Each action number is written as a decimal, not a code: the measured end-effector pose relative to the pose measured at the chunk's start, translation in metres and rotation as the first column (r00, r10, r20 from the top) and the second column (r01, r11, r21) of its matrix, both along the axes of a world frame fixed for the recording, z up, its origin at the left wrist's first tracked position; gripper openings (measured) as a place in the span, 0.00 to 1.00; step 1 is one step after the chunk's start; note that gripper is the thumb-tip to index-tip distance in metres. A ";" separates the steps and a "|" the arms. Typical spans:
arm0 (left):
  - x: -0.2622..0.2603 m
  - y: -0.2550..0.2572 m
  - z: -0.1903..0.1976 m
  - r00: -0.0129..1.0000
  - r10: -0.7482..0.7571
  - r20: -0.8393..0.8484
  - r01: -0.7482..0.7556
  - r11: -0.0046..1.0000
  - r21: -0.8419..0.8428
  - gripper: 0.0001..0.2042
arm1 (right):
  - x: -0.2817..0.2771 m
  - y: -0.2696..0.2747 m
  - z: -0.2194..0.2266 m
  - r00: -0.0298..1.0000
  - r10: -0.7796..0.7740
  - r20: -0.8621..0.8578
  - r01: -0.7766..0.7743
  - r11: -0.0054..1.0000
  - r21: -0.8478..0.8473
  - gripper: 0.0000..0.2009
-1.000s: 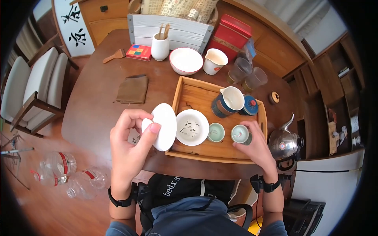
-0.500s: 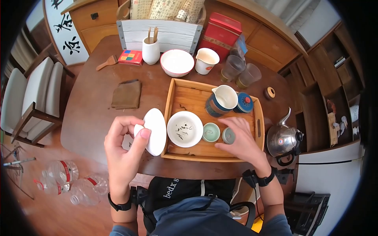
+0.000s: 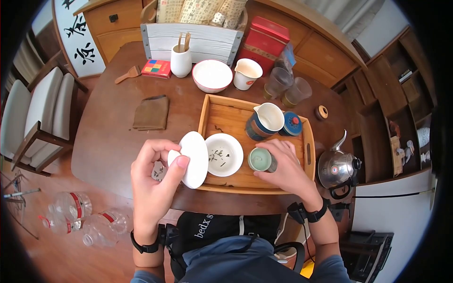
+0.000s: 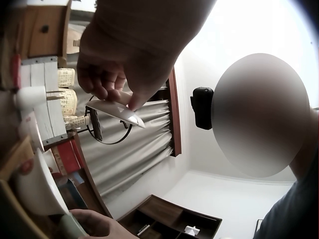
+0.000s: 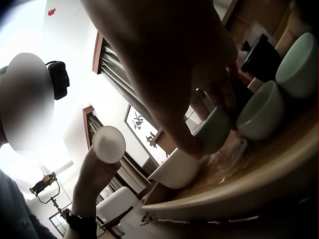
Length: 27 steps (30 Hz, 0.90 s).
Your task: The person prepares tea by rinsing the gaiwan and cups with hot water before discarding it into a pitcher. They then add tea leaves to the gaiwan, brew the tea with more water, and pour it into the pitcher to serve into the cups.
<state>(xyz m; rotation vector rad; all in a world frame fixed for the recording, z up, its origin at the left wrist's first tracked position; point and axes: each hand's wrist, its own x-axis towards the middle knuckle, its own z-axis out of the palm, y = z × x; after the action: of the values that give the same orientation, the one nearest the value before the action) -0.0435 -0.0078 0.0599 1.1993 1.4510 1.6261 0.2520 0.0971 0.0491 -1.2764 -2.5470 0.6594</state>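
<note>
In the head view my left hand [image 3: 156, 177] pinches the knob of a white lid [image 3: 194, 160] between thumb and fingers, with the disc standing nearly on edge. The lid slightly overlaps a white bowl [image 3: 224, 162] that holds dark tea leaves. My right hand [image 3: 288, 167] grips a small pale green cup [image 3: 260, 159], thumb at the near side and fingers at the far side. From the right wrist, that gripped cup [image 5: 215, 132] appears low over the tray, between the white bowl [image 5: 179, 169] and another green cup [image 5: 261, 112].
A wooden tray [image 3: 245, 188] carries the bowl, cups, a blue pitcher [image 3: 265, 121] and a blue lidded jar [image 3: 291, 124]. A steel kettle [image 3: 337, 169] stands to its right. Behind are a red-rimmed bowl [image 3: 212, 75], a white pitcher [image 3: 247, 74] and plastic cups [image 3: 296, 92]. A folded brown cloth [image 3: 151, 113] lies left.
My right hand has shifted left from the right-hand green cup to the one nearer the bowl and now grips it. The left hand, lid in fingers, moved left, then back right toward the bowl.
</note>
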 end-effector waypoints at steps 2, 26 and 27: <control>0.001 0.001 -0.001 1.000 0.003 -0.022 -0.003 1.000 0.017 0.09 | 0.001 0.001 0.004 1.000 0.007 0.006 -0.006 1.000 -0.029 0.32; -0.004 -0.003 0.008 1.000 -0.008 -0.015 0.008 1.000 0.008 0.08 | -0.068 0.013 0.059 0.965 0.263 0.006 -0.260 0.953 0.156 0.30; -0.004 -0.003 0.008 1.000 -0.006 -0.016 0.006 1.000 0.011 0.08 | -0.071 0.014 0.065 0.956 0.294 0.020 -0.291 0.933 0.212 0.29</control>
<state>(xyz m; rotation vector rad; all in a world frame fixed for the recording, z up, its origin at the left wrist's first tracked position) -0.0479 -0.0109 0.0679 1.2239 1.4486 1.6259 0.1810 0.1114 0.1137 -0.8303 -2.7364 0.4273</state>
